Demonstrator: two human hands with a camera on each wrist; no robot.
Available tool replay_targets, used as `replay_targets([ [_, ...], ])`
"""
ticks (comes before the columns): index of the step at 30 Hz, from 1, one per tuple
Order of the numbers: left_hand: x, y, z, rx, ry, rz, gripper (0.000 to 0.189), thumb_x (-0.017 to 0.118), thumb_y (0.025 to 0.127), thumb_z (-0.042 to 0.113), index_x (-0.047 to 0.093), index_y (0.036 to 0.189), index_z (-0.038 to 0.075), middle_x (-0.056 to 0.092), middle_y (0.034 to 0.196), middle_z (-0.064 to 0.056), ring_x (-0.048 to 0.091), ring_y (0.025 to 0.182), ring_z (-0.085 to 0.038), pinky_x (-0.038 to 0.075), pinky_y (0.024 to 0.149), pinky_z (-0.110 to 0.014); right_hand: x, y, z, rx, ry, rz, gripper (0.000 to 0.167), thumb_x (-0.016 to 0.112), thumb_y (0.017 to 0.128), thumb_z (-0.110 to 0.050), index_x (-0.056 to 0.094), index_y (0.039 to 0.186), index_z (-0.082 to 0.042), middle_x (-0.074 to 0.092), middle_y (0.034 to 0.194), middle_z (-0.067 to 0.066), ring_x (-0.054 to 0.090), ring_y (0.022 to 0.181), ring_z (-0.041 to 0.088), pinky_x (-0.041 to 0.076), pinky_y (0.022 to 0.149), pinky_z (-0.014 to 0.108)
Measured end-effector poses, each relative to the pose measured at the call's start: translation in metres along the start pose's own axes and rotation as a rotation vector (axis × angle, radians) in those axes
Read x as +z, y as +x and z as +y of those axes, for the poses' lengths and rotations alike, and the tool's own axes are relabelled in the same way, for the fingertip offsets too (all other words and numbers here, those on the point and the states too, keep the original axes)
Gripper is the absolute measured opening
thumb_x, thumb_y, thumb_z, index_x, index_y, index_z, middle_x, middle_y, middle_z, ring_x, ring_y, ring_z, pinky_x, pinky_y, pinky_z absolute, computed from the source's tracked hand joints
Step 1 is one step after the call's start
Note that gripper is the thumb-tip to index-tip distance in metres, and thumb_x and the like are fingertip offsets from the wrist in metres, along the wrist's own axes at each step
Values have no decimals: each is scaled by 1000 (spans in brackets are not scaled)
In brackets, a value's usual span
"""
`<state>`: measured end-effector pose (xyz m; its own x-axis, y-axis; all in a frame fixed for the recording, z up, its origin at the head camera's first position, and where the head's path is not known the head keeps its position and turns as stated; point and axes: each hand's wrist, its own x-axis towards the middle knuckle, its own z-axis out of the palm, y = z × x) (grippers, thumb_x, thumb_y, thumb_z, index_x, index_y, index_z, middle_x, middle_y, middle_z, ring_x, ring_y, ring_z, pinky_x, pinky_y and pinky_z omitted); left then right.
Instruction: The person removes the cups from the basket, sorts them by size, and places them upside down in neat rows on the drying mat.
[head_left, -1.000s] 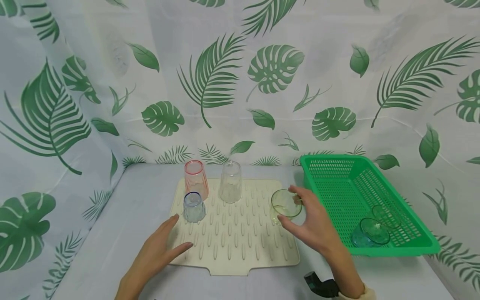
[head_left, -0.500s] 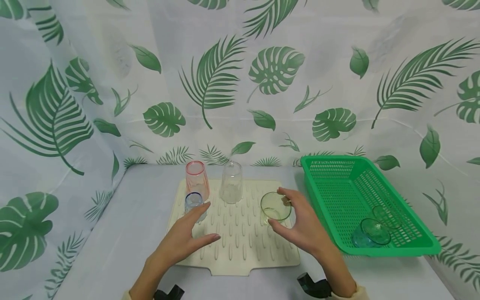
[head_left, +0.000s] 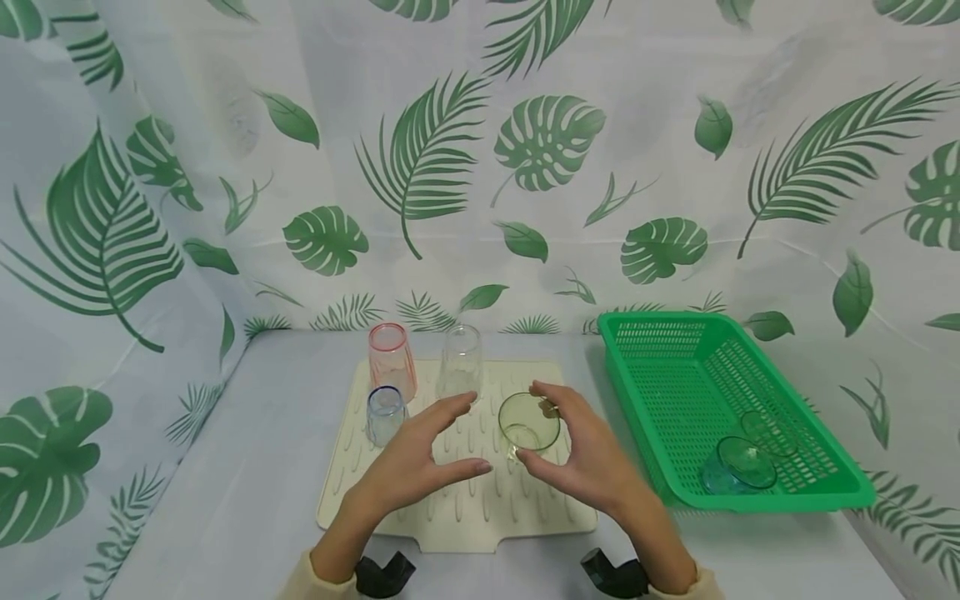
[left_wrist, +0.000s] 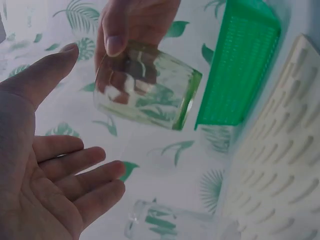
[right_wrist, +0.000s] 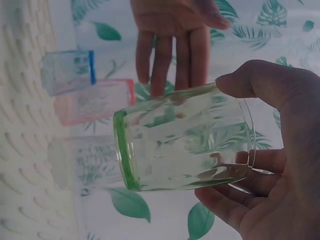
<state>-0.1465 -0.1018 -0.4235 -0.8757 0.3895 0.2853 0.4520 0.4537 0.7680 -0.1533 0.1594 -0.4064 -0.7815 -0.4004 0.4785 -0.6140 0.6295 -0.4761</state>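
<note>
My right hand [head_left: 592,458] grips a clear yellow-green drinking glass [head_left: 528,423] near its rim, thumb on one side and fingers on the other. The right wrist view shows the glass's thick green base pointing toward the cream ridged drying mat [head_left: 457,508], with a gap between them. Close to the glass, my left hand [head_left: 408,462] is open with its fingers spread. It holds nothing and stays apart from the glass, as the left wrist view confirms. Standing on the mat are a blue-rimmed small glass [head_left: 386,414], a red-rimmed tall glass [head_left: 392,362] and a clear tall glass [head_left: 460,360].
To the right of the mat stands a green perforated basket [head_left: 648,433]. A blue glass [head_left: 738,467] and another greenish glass [head_left: 768,432] lie inside it. White leaf-patterned cloth hangs behind and at the left.
My right hand has carried the yellow-green glass leftward over the mat. My left hand has come in from the left, past the blue-rimmed glass, toward the held glass.
</note>
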Motion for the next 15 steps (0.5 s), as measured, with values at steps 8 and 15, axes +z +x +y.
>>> replay_targets([
  [8,8,12,10,65,-63,-56,77,78,84,47,45,151,26,53,149,6,57,132,-12,50,109,-39,0,-1,-4,-46,33,-28,81,85,76,-24,45,145,-10,57,140,3,60,121,21,56,96,46],
  [15,12,16,10,117,-80,-70,74,79,85,43,49,149,20,57,143,5,57,133,-17,51,109,-37,-1,-2,-8,-95,48,-45,83,86,75,-21,44,146,-10,56,141,5,59,121,23,56,95,46],
])
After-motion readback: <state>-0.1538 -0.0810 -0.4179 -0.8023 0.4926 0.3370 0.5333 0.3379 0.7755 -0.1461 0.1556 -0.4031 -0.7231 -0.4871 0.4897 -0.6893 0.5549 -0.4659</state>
